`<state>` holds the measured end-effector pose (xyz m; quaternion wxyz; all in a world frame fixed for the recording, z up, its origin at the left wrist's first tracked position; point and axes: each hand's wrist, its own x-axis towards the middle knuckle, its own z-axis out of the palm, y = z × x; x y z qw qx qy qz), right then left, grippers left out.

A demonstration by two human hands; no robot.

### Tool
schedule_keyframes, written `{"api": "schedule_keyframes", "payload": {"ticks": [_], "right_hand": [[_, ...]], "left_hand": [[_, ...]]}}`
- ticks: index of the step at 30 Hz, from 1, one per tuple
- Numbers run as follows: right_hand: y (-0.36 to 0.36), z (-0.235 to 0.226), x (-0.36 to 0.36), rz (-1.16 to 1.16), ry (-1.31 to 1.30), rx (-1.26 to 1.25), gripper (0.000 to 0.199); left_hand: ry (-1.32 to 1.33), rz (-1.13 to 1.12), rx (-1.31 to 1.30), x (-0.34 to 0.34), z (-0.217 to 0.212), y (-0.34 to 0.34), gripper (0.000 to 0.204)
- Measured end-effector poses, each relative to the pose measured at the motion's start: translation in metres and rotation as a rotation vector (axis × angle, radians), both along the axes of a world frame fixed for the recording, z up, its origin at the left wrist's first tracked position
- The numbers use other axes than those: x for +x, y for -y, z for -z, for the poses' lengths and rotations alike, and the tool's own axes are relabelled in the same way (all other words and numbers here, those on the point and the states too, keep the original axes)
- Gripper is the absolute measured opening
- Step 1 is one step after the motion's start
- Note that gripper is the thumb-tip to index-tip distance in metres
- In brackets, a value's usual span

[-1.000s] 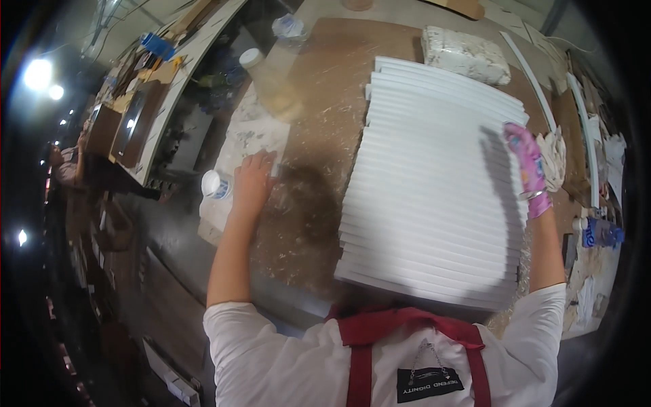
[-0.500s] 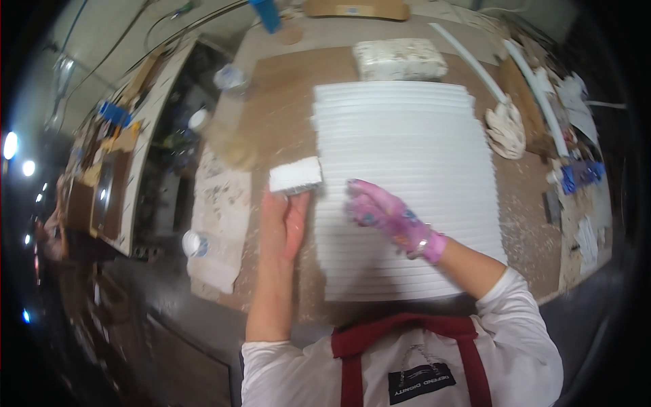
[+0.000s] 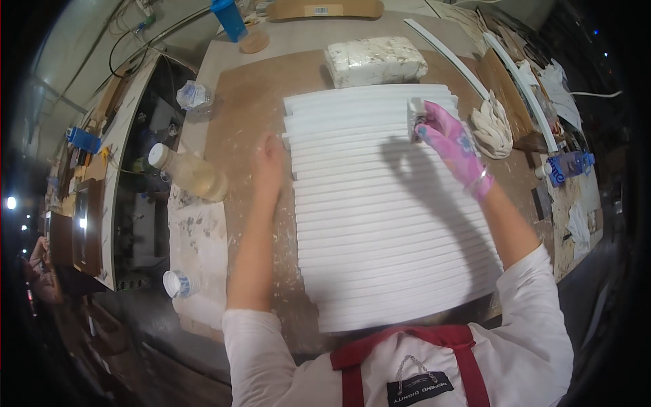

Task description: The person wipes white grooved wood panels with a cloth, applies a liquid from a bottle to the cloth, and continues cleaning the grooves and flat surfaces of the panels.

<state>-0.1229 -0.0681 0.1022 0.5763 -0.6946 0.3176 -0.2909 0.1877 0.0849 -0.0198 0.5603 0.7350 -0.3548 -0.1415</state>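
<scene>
The right hand, in a pink glove, is closed around a small white block and presses it on the far right part of the white slats. The left hand is bare, fingers spread flat, lying on the brown board and touching the slats' left edge near their far end.

The slats are long, narrow, matte white strips laid side by side, their joints running left to right like ribs. Together they form a wide sheet that reaches from the person's chest to a wrapped, speckled white brick at the far end. The left ends are slightly stepped, not flush. The board beneath is dull brown and dusted with white powder, heaviest at the left.

There is bare board along the left of the slats; on the right only a narrow strip remains before a ribbed, shell-shaped plaster piece and thin curved white mouldings lying near the table's edge.

Left of the board lies a tipped plastic bottle with a white cap and cloudy yellowish contents, on a stained white cloth. A blue cup stands at the far corner.
</scene>
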Motion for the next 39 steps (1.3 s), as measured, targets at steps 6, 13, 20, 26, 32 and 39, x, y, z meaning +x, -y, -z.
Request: {"api": "schedule_keyframes", "payload": {"ticks": [6,13,20,26,32,39], "right_hand": [[0.066,0.035,0.065,-0.166,-0.494,-1.039,0.046],[0.081,0.077,0.139,-0.305,-0.468,-1.251,0.044],[0.033,0.087,0.227,-0.329,-0.419,-1.287,0.022],[0.043,0.077,0.205,-0.393,-0.619,-1.300,0.036],[0.021,0.091,0.242,-0.431,-0.783,-1.232,0.044],[0.033,0.073,0.213,-0.286,-0.558,-1.094,0.026]], "left_hand": [[-0.085,0.127,0.221,0.064,0.061,0.051,0.038],[-0.319,0.201,0.149,0.055,0.041,0.047,0.037],[-0.284,0.098,0.152,0.053,0.049,0.057,0.033],[-0.118,-0.004,0.108,0.052,0.056,0.064,0.023],[0.090,-0.012,0.256,0.062,0.060,0.068,0.020],[-0.098,0.058,0.133,0.051,0.052,0.063,0.021]]}}
